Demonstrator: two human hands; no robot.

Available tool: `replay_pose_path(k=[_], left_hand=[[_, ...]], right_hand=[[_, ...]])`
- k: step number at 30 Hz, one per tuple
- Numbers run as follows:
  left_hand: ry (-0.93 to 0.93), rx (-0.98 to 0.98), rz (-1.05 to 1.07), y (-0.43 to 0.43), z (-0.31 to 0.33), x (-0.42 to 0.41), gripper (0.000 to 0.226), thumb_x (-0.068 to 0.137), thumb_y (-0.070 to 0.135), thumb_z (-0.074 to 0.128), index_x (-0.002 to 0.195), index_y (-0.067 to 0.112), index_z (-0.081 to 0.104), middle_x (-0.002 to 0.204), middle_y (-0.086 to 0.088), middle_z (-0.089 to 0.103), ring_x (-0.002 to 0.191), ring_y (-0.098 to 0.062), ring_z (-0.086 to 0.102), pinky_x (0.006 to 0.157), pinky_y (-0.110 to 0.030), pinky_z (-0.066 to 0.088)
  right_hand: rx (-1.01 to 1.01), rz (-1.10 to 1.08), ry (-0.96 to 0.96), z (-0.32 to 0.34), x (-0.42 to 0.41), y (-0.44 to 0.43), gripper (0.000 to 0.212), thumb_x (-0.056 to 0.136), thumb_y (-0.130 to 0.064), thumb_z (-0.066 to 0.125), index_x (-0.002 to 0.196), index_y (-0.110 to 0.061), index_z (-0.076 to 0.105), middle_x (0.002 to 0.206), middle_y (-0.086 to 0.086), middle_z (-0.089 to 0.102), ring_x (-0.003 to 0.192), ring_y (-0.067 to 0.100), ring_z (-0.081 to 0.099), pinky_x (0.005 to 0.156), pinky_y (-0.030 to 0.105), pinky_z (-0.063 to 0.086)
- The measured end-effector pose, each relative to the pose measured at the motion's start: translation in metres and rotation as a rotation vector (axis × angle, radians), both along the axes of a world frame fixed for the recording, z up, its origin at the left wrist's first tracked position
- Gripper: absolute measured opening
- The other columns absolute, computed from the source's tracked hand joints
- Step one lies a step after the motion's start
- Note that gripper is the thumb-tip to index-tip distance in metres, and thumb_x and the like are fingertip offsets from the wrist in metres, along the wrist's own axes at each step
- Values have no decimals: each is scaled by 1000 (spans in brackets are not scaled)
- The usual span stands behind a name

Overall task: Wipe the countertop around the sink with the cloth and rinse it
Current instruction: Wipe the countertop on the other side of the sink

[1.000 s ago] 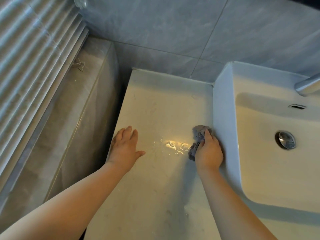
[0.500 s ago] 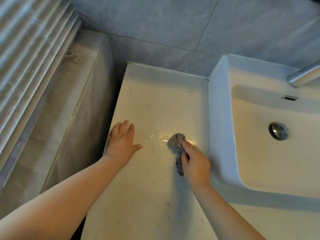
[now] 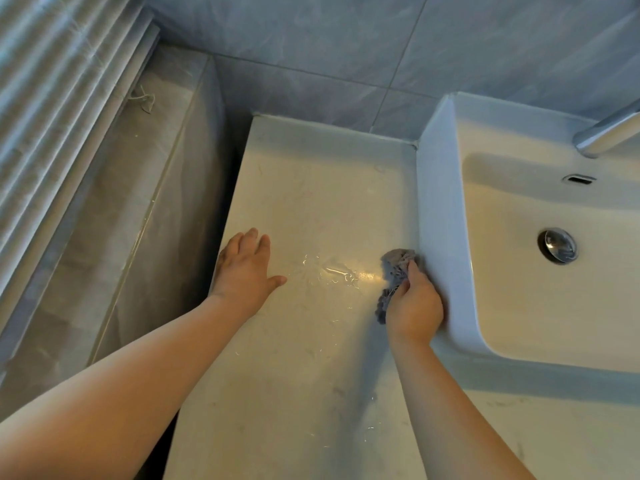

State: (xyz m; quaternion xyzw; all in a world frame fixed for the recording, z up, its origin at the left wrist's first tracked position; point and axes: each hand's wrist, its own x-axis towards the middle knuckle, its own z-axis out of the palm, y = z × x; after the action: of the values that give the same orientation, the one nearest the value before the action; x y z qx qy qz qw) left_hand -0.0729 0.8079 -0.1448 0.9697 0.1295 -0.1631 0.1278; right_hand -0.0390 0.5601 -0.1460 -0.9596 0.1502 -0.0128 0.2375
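Observation:
A pale countertop (image 3: 311,188) runs to the left of a white raised sink (image 3: 440,188). My right hand (image 3: 414,308) grips a bunched grey cloth (image 3: 394,266) and holds it on the countertop right against the sink's left outer wall. My left hand (image 3: 244,268) rests flat on the countertop near its left edge, fingers straight and spread. A wet, shiny patch (image 3: 332,271) lies between the two hands.
The sink basin holds a chrome drain plug (image 3: 557,244) and an overflow slot (image 3: 577,179). A chrome tap spout (image 3: 609,131) juts in at the upper right. Grey wall tiles (image 3: 346,46) stand behind. A tiled ledge (image 3: 114,202) and window blinds (image 3: 59,81) lie to the left.
My right hand has swept the cloth to the right, from the middle of the countertop back against the sink wall. My left hand has stayed in place.

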Motion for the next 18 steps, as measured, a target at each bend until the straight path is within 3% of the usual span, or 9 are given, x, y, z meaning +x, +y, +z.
replay_pose_path(k=[3,8,11,15,18], left_hand=[[-19,-9,-9,1,-1,-2,81,91,55,47,150,15,11,158,-6,2,144,-27,0,118,-38,9],[-119,-119,-1,8,0,-23,74,92,46,52,149,12,20,158,-5,12,145,-23,6,119,-40,13],[-147,-112,-21,9,0,-48,71,91,45,53,147,10,27,156,-6,20,144,-23,11,118,-38,15],[-145,-95,-61,7,-4,-79,71,92,49,47,149,13,23,157,-4,17,146,-22,7,117,-34,10],[-84,-80,-73,7,-9,-92,76,91,60,35,151,19,14,160,0,3,146,-18,-6,117,-34,6]], right_hand=[[76,15,-44,-6,0,4,43,93,-7,47,135,-16,53,129,6,61,116,28,57,91,34,46],[90,231,-53,-16,-2,6,42,92,-9,51,134,-15,54,137,2,55,124,22,51,98,32,42],[111,347,-84,-16,-14,10,43,90,-6,53,132,-16,56,127,1,61,114,21,56,89,28,46],[123,483,-87,-13,-37,14,44,90,-7,54,132,-19,56,128,-3,60,114,15,55,89,20,41],[234,525,-19,-6,-41,11,40,90,-7,55,127,-20,60,121,-9,63,110,12,59,89,16,41]])
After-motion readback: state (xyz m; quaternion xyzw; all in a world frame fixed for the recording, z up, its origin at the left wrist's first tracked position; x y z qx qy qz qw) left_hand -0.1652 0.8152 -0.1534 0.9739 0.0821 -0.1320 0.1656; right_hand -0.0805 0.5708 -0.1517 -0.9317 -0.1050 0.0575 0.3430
